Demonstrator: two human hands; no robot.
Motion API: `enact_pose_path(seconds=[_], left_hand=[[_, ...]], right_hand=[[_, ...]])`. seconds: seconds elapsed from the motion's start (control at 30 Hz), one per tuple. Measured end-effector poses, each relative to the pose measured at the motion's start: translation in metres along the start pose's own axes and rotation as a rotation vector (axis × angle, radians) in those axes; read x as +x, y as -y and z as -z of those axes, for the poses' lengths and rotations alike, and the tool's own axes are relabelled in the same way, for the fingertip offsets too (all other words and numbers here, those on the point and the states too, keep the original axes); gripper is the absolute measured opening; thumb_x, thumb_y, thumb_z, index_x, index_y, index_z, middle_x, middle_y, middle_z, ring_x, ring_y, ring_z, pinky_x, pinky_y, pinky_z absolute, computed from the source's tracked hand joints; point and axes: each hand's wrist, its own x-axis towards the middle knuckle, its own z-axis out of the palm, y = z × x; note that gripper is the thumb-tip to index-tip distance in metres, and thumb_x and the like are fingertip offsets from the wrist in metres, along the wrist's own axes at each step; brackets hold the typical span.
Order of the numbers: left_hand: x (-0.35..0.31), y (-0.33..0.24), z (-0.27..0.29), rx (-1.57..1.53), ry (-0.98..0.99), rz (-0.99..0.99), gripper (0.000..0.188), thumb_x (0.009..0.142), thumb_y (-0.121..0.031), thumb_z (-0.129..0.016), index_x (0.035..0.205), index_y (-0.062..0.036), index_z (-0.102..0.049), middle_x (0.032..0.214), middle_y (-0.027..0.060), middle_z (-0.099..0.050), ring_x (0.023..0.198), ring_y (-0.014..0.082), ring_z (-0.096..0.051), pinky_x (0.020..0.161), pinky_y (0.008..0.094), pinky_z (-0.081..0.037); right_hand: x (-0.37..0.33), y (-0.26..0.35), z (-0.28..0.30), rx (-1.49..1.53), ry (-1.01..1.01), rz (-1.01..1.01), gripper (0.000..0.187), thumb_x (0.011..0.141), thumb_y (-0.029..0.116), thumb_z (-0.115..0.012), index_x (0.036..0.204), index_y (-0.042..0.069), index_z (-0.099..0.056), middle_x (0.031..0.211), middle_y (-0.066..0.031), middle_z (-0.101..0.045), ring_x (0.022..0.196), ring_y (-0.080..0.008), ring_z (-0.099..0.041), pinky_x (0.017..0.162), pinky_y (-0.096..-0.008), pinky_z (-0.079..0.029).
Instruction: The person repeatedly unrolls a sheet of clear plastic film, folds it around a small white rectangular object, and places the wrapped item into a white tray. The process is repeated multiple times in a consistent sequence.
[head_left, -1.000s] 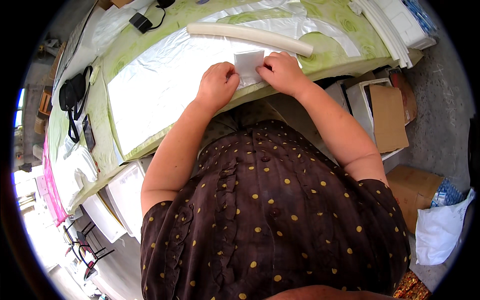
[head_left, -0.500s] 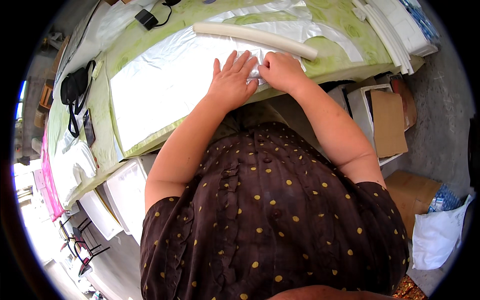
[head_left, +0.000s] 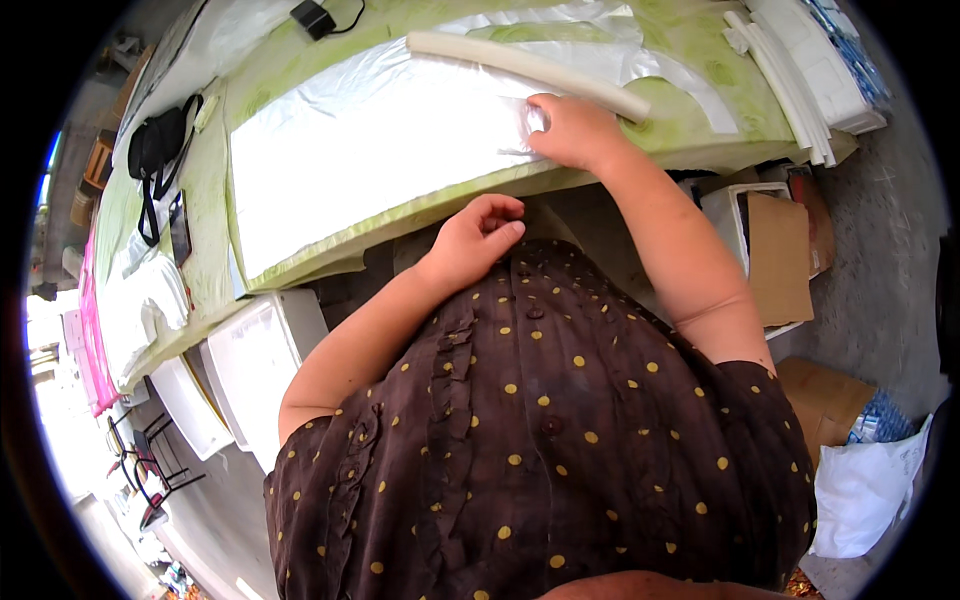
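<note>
A sheet of shiny white-silver film (head_left: 350, 150) lies spread across the green patterned tablecloth. At its right end, my right hand (head_left: 580, 132) rests with thumb and forefinger curved around a crumpled bit of the film; its other fingers are mostly hidden. A long off-white tube (head_left: 530, 70) lies slantwise just beyond that hand. My left hand (head_left: 475, 242) hovers off the table's near edge, close to my body, fingers loosely bent and thumb apart from them. Nothing shows in it.
To the left on the table are a black bag (head_left: 158, 145) with a strap and a phone (head_left: 180, 228). A black adapter (head_left: 313, 18) sits at the back. White rods (head_left: 782, 85) lie at the right end, beside a white box. Cartons (head_left: 778, 260) stand below on the right.
My left hand has lifted off the film and drawn back toward my body, its fingers bending. My right hand stays at the film's end, its thumb and forefinger now further apart.
</note>
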Motion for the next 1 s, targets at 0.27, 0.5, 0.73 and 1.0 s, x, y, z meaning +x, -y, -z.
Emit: enact_pose_path(seconds=[0.27,0.5,0.73,1.0], left_hand=[[0.009,0.025,-0.006,-0.952,-0.103,0.038,0.029,0.103,-0.015,-0.054,0.128,-0.0014,-0.055,0.118,0.0093,-0.066,0.107,0.0202,-0.064,0.096,0.0380,-0.052],[-0.010,0.027,0.000,-0.875,-0.184,-0.068,0.026,0.100,-0.012,-0.059,0.123,-0.0021,-0.056,0.119,0.0075,-0.065,0.103,0.0150,-0.063,0.088,0.0337,-0.052],[-0.048,0.040,0.015,-0.721,-0.406,-0.374,0.015,0.091,0.003,-0.066,0.103,-0.0020,-0.060,0.118,0.0065,-0.064,0.098,0.0132,-0.060,0.087,0.0285,-0.051],[-0.127,0.073,0.082,-0.450,-0.901,-0.228,0.012,0.089,0.002,-0.061,0.096,-0.0058,-0.069,0.091,-0.0004,-0.067,0.083,0.0068,-0.057,0.073,0.0223,-0.048]], right_hand=[[-0.073,0.027,-0.050,0.536,-0.192,0.251,0.040,0.081,0.023,-0.072,0.118,0.008,-0.065,0.102,-0.0107,-0.064,0.094,-0.0219,-0.062,0.084,-0.0330,-0.052],[-0.057,0.034,-0.079,1.061,-0.057,0.133,0.023,0.088,0.011,-0.070,0.107,0.001,-0.062,0.093,-0.0025,-0.064,0.086,-0.0113,-0.059,0.077,-0.0267,-0.050],[-0.051,0.056,-0.078,1.031,-0.156,0.184,0.018,0.089,0.009,-0.070,0.104,0.002,-0.063,0.092,-0.0018,-0.064,0.084,-0.0098,-0.059,0.077,-0.0254,-0.050],[-0.064,0.081,-0.083,1.143,0.075,0.196,0.020,0.098,0.012,-0.063,0.115,0.002,-0.060,0.103,-0.0035,-0.066,0.086,-0.0093,-0.061,0.076,-0.0245,-0.052]])
